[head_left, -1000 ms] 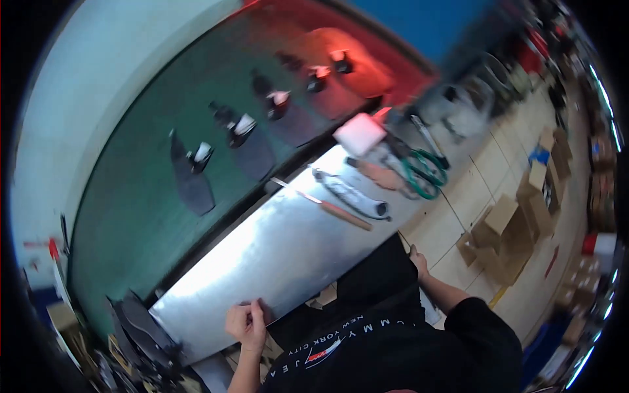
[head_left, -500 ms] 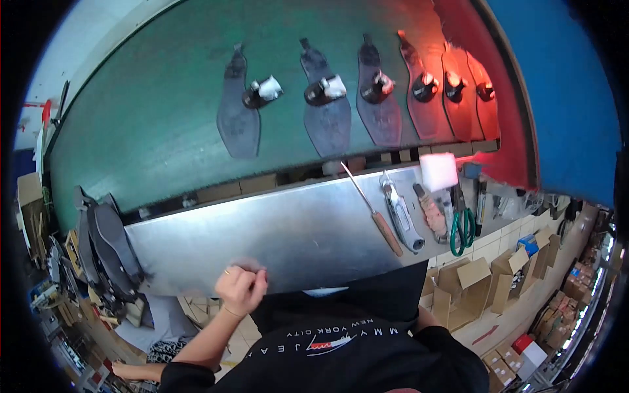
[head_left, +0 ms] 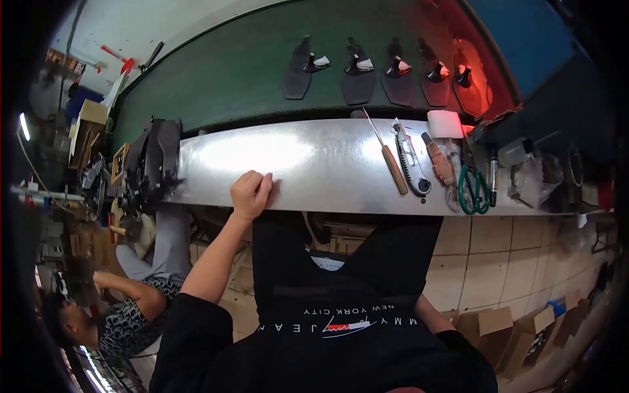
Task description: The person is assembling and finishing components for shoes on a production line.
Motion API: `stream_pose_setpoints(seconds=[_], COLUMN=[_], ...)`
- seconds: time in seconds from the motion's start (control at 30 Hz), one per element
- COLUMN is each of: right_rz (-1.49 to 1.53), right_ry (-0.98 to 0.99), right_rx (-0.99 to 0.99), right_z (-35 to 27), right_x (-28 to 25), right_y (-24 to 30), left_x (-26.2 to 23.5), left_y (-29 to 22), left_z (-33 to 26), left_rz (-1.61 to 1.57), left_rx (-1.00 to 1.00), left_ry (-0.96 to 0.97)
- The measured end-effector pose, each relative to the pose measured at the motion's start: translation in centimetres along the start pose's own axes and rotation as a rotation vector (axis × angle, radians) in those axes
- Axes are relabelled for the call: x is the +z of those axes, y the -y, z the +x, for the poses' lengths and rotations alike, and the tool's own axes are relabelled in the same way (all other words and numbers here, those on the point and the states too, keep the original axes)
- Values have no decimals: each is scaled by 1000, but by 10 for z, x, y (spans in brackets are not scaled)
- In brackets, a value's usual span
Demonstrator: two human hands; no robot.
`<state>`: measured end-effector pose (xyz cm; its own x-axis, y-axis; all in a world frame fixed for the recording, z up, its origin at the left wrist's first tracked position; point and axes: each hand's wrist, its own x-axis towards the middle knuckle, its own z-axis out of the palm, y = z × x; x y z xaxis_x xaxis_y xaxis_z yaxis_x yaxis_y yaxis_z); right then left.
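Note:
My left hand [head_left: 250,194] rests on the near part of a shiny metal ledge [head_left: 223,187], its fingers curled into a loose fist. Nothing shows in it. Of my right arm [head_left: 434,314] only a stretch of forearm appears beside my black shirt; the hand is out of sight. Beyond the ledge, several dark sole-shaped pieces lie in a row on a green belt [head_left: 216,85]. Each, like the leftmost sole [head_left: 297,82], carries a small black part with a white bit. At the right the last sole [head_left: 469,78] glows under red light.
On the ledge's right lie a wooden-handled awl [head_left: 394,169], a utility knife [head_left: 411,160], a white block [head_left: 445,124], green-handled scissors [head_left: 473,190] and a marker [head_left: 493,177]. Dark soles [head_left: 154,157] are stacked at its left end. A co-worker [head_left: 131,314] sits low at left; cardboard boxes [head_left: 495,324] stand lower right.
The view has tilted, showing more of my lap and the seated co-worker. The rightmost of the soles has gone from sight at the red-lit end. My left fist stays on the ledge.

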<state>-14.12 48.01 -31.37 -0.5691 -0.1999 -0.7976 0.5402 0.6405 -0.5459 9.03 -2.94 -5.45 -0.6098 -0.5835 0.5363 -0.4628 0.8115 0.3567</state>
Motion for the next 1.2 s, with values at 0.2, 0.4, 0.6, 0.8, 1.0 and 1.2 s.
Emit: stream_pose_setpoints(seconds=[0.2,0.4,0.6,0.8,1.0,1.2], right_rz=[42,120,275,432,668,1017], right_ry=[14,27,69,132,268,295], right_rx=[-110,-128,-42,1,38,78], right_z=[3,2,-7,6,23,-3], right_x=[-55,-106,-112,-109,-21,-9], right_y=[37,47,22,26,46,56], left_x=[1,2,0,-3,16,67], left_y=[5,2,8,14,31,46], left_z=[-9,-11,-7,22,75,173], left_rz=[-14,-74,-158,-483,-424,-129], left_rx=[-165,-315,-486,-794,-608,-333], left_ry=[-205,-260,-166,-10,30,11])
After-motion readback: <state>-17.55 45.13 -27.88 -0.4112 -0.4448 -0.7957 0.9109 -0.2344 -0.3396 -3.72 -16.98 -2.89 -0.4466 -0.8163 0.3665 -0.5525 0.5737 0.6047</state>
